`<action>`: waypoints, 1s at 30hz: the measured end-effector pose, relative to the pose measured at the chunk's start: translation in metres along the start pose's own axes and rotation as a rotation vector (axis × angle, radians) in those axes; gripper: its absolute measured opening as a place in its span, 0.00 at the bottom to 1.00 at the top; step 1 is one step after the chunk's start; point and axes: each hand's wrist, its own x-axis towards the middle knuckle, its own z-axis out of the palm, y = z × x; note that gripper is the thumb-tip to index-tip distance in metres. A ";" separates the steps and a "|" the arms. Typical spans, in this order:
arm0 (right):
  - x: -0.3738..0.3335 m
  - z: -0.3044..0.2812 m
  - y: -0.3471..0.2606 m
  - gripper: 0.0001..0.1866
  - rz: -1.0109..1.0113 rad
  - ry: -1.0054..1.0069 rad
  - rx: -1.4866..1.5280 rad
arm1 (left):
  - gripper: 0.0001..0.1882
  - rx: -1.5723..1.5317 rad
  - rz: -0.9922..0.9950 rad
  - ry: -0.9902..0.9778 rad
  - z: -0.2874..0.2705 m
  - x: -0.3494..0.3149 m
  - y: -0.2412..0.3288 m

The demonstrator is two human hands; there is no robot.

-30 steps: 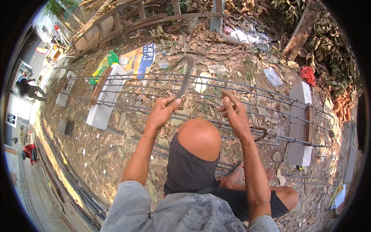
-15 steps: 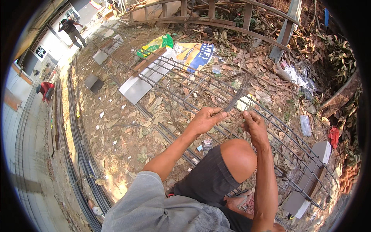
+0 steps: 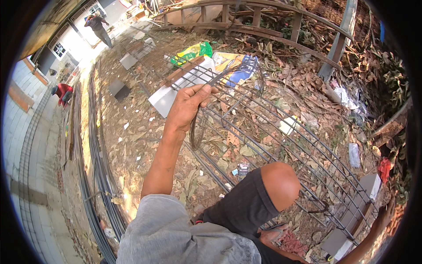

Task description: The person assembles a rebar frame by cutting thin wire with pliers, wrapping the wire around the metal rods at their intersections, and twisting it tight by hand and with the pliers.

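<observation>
My left hand (image 3: 190,105) is closed on a bundle of thin tie wire (image 3: 196,135), above a long rebar cage (image 3: 271,159). Strands of the bundle stick out past the fingers toward the far side, and a loop hangs below the hand. My right arm reaches out to the lower right, where my right hand (image 3: 387,209) shows at the dark rim, near the close end of the cage. Its fingers are too unclear to read. The cage rests on a pale block (image 3: 162,100) at its far part and a grey block (image 3: 335,242) at its close end.
Long loose bars (image 3: 93,176) lie along the left. Yellow-blue (image 3: 241,72) and green sacks (image 3: 193,52) lie beyond the cage. A wooden ladder-like frame (image 3: 263,31) stands behind. One person in red (image 3: 65,93) bends at left; another person (image 3: 99,28) stands farther off. Dry leaves cover the ground.
My hands were together over the cage and are now apart. The left moved away and to the left with the tie wire; the right swung out to the lower right.
</observation>
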 end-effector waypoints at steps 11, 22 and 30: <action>-0.147 -0.022 0.025 0.24 0.797 0.055 0.761 | 0.17 0.285 -0.098 -0.067 0.082 0.176 -0.053; -0.186 -0.071 0.069 0.31 1.010 0.167 0.760 | 0.18 0.025 0.105 0.240 -0.143 0.134 0.140; -0.197 -0.077 0.100 0.25 1.049 0.302 0.838 | 0.22 0.808 0.433 0.441 -0.132 0.176 0.164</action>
